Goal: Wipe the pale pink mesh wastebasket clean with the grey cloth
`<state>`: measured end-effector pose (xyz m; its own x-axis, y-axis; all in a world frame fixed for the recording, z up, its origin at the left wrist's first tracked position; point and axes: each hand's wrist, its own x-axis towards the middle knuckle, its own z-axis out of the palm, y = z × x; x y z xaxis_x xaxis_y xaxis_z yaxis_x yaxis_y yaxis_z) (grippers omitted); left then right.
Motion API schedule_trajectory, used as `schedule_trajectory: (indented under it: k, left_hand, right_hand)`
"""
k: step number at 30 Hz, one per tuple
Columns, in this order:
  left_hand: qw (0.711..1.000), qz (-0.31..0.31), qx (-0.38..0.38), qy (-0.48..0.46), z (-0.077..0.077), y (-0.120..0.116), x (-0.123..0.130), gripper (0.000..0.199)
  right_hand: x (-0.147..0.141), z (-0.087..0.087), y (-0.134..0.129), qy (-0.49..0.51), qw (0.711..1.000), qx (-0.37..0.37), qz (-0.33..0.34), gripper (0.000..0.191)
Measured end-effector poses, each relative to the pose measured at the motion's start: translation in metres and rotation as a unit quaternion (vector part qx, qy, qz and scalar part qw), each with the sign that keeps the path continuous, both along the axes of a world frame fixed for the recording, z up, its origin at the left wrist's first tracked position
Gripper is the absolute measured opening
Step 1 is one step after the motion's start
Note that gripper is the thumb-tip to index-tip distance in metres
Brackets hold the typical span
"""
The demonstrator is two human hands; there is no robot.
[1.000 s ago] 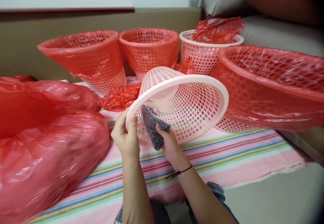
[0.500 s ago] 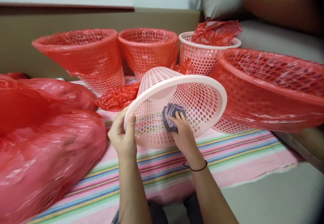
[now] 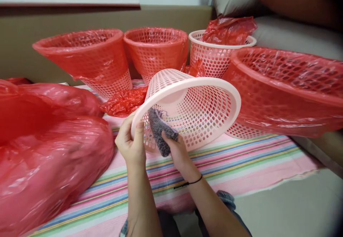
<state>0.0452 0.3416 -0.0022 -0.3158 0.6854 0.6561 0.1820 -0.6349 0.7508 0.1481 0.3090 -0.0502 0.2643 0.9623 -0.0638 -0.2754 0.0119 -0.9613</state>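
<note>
The single camera is sitting on the person's head, looking forward and down over the forearms, which are rising from the bottom centre of the frame. It is staying close: the left hand (image 3: 131,146) and the right hand (image 3: 178,151) are meeting just below the middle, at the rim of a tipped pink basket (image 3: 203,105) filling the centre. The striped cloth (image 3: 241,162) is running across the lower half, so the lens is facing along it toward a brown wall panel (image 3: 66,19) crossing the upper left. The edges are bending outward, the red bag (image 3: 48,158) at lower left bulging near the lens. No second view is sharing this scene.
</note>
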Motion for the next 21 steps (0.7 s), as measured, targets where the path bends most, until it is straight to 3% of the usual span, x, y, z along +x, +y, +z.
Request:
schedule_trajectory:
  k: [2, 4, 6, 8, 10, 13, 15, 17, 21]
  left_hand:
    - [1.0, 0.0, 0.005, -0.001, -0.001, 0.001, -0.001, 0.022]
    - [1.0, -0.004, 0.009, -0.002, -0.002, 0.001, -0.001, 0.022]
    - [1.0, -0.009, 0.011, -0.004, -0.002, 0.001, -0.001, 0.022]
    - [1.0, -0.012, 0.012, -0.004, -0.001, 0.001, 0.0, 0.021]
    - [1.0, -0.017, 0.015, 0.0, 0.0, 0.0, 0.002, 0.021]
    - [0.999, -0.018, 0.025, 0.013, 0.002, -0.001, 0.005, 0.021]
    - [0.999, -0.01, 0.027, 0.018, 0.003, -0.001, 0.006, 0.021]
    - [1.0, -0.003, 0.024, 0.019, 0.003, 0.0, 0.006, 0.021]
    - [1.0, 0.01, 0.013, 0.01, 0.001, 0.001, 0.002, 0.024]
  right_hand:
    - [0.014, 0.006, -0.002, -0.035, 0.998, 0.03, -0.051, 0.044]
    - [0.034, 0.011, -0.005, -0.176, 0.977, 0.095, -0.08, 0.041]
    - [0.053, 0.013, -0.008, -0.379, 0.917, 0.108, -0.064, 0.05]
    - [0.065, 0.009, -0.01, -0.542, 0.839, 0.049, -0.016, 0.058]
    - [0.067, 0.0, -0.012, -0.624, 0.781, -0.014, 0.034, 0.058]
    - [0.054, -0.011, -0.014, -0.666, 0.741, -0.056, 0.066, 0.056]
    - [0.042, -0.014, -0.015, -0.657, 0.748, -0.063, 0.061, 0.06]
    - [0.029, -0.014, -0.015, -0.616, 0.784, -0.044, 0.068, 0.064]
    - [0.009, -0.009, -0.014, -0.408, 0.908, 0.039, 0.091, 0.061]
